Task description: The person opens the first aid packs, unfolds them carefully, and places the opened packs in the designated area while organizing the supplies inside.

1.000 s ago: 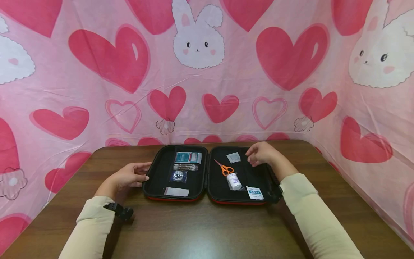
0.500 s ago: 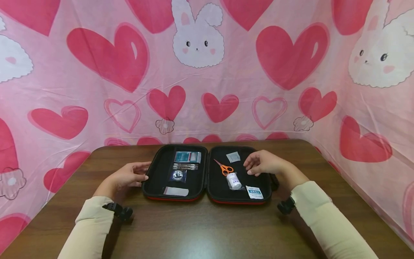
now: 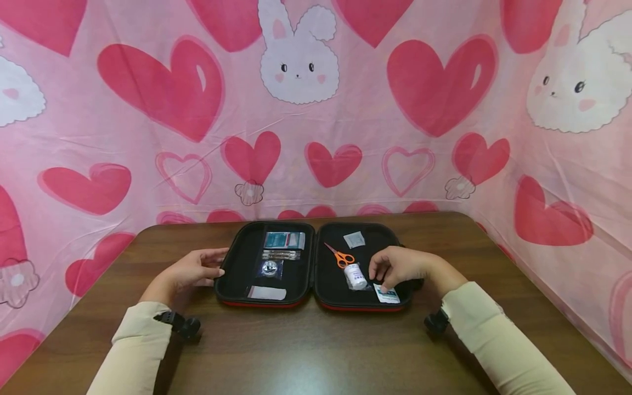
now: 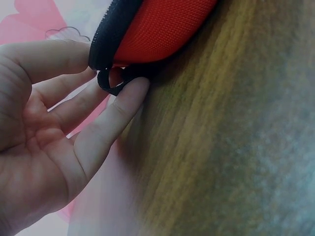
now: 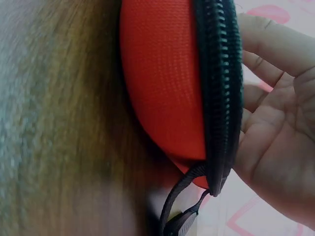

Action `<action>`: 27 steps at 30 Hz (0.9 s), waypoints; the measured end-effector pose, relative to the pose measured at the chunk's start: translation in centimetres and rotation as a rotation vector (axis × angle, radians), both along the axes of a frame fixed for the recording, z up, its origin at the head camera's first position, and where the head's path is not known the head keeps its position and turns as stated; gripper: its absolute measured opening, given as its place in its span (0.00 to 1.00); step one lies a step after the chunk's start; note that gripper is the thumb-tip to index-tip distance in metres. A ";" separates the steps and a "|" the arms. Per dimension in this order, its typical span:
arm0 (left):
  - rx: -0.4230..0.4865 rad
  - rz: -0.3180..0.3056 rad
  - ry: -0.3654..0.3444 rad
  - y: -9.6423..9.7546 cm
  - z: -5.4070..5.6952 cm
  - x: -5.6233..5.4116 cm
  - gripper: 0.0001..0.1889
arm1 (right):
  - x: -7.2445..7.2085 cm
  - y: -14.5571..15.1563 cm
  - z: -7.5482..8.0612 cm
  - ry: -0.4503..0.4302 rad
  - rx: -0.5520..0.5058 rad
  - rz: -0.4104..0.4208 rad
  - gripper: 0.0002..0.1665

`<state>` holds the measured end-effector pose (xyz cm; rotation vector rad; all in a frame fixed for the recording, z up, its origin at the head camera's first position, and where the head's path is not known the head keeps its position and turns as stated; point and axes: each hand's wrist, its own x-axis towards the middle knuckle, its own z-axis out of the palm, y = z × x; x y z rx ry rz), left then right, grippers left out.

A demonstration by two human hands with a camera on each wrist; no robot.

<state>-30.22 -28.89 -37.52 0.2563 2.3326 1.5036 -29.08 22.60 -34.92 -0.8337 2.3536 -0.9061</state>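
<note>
An open zip case [image 3: 232, 274], red outside and black inside, lies flat on the table. My left hand [image 3: 192, 271] touches its left edge, with fingertips at the zipper and thumb [image 4: 133, 93] by a small black loop [image 4: 109, 88]. Over the right half, my right hand [image 3: 402, 266] is lowered with bent fingers, its thumb tip right at a white-and-blue packet [image 3: 387, 296]. To that hand's left are a wrapped white bandage roll [image 3: 355, 277] and orange-handled scissors [image 3: 343, 258]. A pale sachet [image 3: 354, 239] lies farther back. In the right wrist view, the case's side partly hides the right hand's fingers.
The case's left half holds teal packets [image 3: 285, 240], a clear pack of thin sticks [image 3: 281, 254], a bagged round item [image 3: 269, 267] and a whitish flat packet [image 3: 267, 293]. The wooden table [image 3: 296, 351] extends in front. A pink heart-and-bunny cloth [image 3: 365, 115] hangs behind.
My right hand has moved from the case's back right down toward the front, reaching the white-and-blue packet. The left hand stays at the case's left edge.
</note>
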 end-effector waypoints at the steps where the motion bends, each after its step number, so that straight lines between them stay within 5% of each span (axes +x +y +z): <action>1: 0.003 -0.004 0.000 0.0 0.0 0.0 0.38 | 0.0 0.0 -0.1 0.002 0.000 0.005 0.15; 12: 0.009 0.005 -0.006 0.1 0.1 -0.1 0.38 | 0.1 0.4 -0.3 -0.013 0.000 0.050 0.13; 27: -0.010 0.011 -0.004 0.0 0.0 0.0 0.38 | -0.6 2.2 0.4 -0.072 -0.108 0.001 0.13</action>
